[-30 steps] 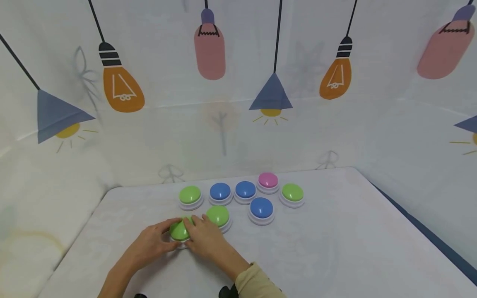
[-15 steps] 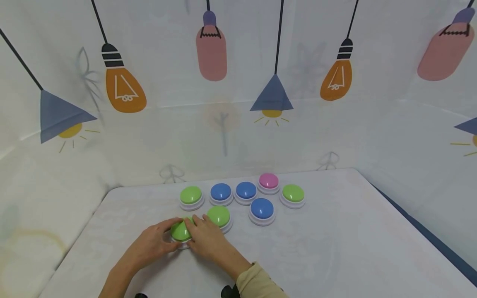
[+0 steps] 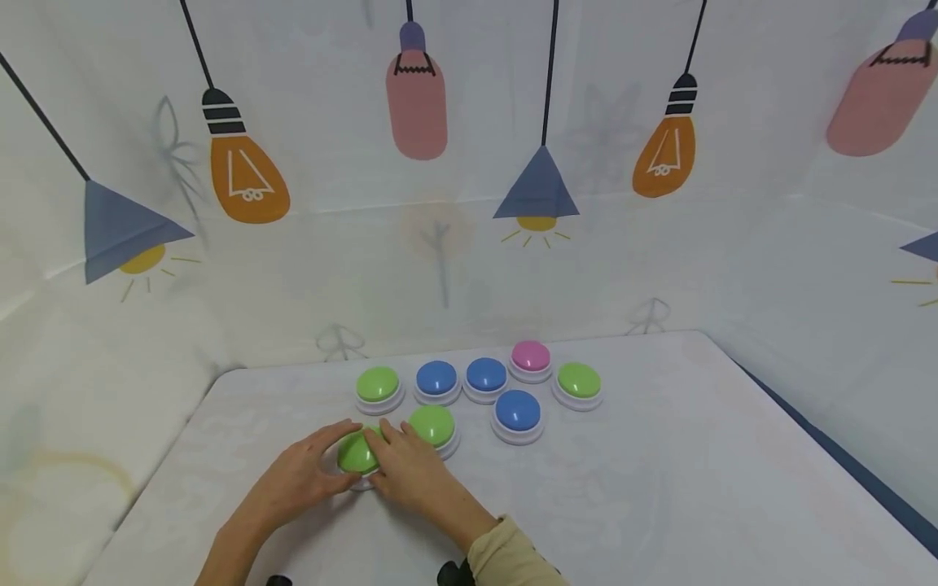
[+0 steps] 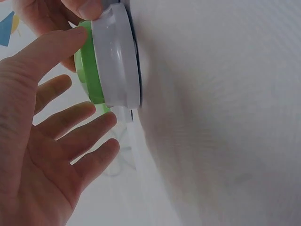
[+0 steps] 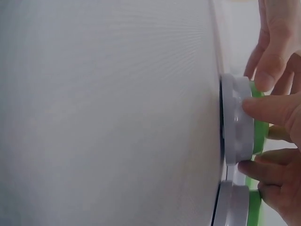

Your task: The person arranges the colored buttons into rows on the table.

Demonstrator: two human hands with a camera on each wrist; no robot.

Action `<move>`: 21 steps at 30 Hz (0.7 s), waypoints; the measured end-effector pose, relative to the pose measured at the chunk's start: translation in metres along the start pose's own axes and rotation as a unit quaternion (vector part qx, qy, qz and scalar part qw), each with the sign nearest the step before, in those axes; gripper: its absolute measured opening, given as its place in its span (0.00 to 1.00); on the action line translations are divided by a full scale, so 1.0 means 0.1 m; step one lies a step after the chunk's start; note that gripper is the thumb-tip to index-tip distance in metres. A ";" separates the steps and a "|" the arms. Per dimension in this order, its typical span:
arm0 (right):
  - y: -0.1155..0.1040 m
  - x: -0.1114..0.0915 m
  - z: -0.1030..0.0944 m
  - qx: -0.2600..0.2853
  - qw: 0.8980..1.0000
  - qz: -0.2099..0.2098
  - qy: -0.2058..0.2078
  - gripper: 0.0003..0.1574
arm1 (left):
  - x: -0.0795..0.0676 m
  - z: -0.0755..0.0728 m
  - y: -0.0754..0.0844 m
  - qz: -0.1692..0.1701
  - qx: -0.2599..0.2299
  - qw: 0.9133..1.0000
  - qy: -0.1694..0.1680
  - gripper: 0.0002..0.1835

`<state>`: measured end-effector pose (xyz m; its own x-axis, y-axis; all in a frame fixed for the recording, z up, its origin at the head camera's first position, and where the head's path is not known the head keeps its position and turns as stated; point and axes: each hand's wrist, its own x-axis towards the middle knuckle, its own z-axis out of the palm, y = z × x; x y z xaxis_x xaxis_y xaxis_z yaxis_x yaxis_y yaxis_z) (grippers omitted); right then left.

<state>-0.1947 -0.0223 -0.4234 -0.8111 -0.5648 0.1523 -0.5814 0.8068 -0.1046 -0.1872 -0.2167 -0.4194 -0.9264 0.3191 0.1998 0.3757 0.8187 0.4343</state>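
while the layout on my feeds is nearly unchanged from half a second ago, the index finger of the left hand (image 3: 299, 474) has lifted slightly off the far edge of the glossy green, dome-topped push button with a round white base (image 3: 357, 452); i read that as the left side loosening while the right steadies the button. the left fingers are spread and relaxed, only the thumb touching the near edge of the dome. the right hand (image 3: 414, 474) grasps the button, its thumb against the near side of the base and another finger on the side toward the neighbouring glossy green, domed button (image 3: 431, 424). so the button sits between the two hands, right at the fingertips, its base looking flat on the white counter (image 3: 659, 488). farther back and to the right i see a glossy blue, domed button (image 3: 518, 409).
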 end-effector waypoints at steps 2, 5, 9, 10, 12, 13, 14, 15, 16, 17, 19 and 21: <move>0.01 0.00 0.00 0.000 1.000 -0.005 0.008 0.39 | 0.00 0.00 0.01 0.007 0.000 1.000 0.010 0.35; 0.02 -0.01 0.00 0.007 1.000 -0.008 0.016 0.37 | 0.00 0.00 0.03 0.016 0.004 1.000 0.023 0.35; 0.03 -0.01 -0.01 0.031 0.999 0.005 0.008 0.37 | 0.01 0.00 0.07 0.021 0.005 0.999 0.027 0.35; 0.04 -0.01 -0.01 0.036 0.999 0.007 0.006 0.37 | 0.02 0.00 0.08 0.020 0.005 0.999 0.026 0.35; 0.05 -0.01 -0.02 0.043 0.999 0.009 0.006 0.37 | 0.03 -0.01 0.10 0.015 0.004 1.000 0.024 0.36; 0.06 -0.02 -0.02 0.047 0.999 0.008 0.007 0.37 | 0.04 -0.01 0.11 0.014 0.003 1.000 0.024 0.36; 0.07 -0.02 -0.03 0.053 0.999 0.011 0.007 0.37 | 0.05 0.00 0.12 0.013 0.003 1.000 0.023 0.37; 0.08 -0.03 -0.04 0.057 0.998 0.013 0.010 0.37 | 0.06 0.00 0.13 0.014 0.003 1.000 0.024 0.37; 0.10 -0.03 -0.05 0.063 0.998 0.017 0.009 0.37 | 0.07 0.00 0.14 0.016 0.002 1.000 0.025 0.37; 0.12 -0.04 -0.06 0.070 0.997 0.021 0.010 0.37 | 0.08 0.01 0.14 0.018 0.000 1.000 0.026 0.37; 0.16 -0.05 -0.08 0.080 0.996 0.031 0.010 0.38 | 0.10 0.03 0.16 0.026 -0.003 0.999 0.030 0.38; 0.22 -0.06 -0.09 0.082 0.996 0.038 0.014 0.39 | 0.14 0.04 0.19 0.034 -0.006 0.999 0.031 0.37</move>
<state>-0.2021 0.0000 -0.4181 -0.8521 -0.4967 0.1651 -0.5234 0.8061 -0.2763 -0.1929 -0.1951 -0.4121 -0.8952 0.3444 0.2830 0.4391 0.7901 0.4276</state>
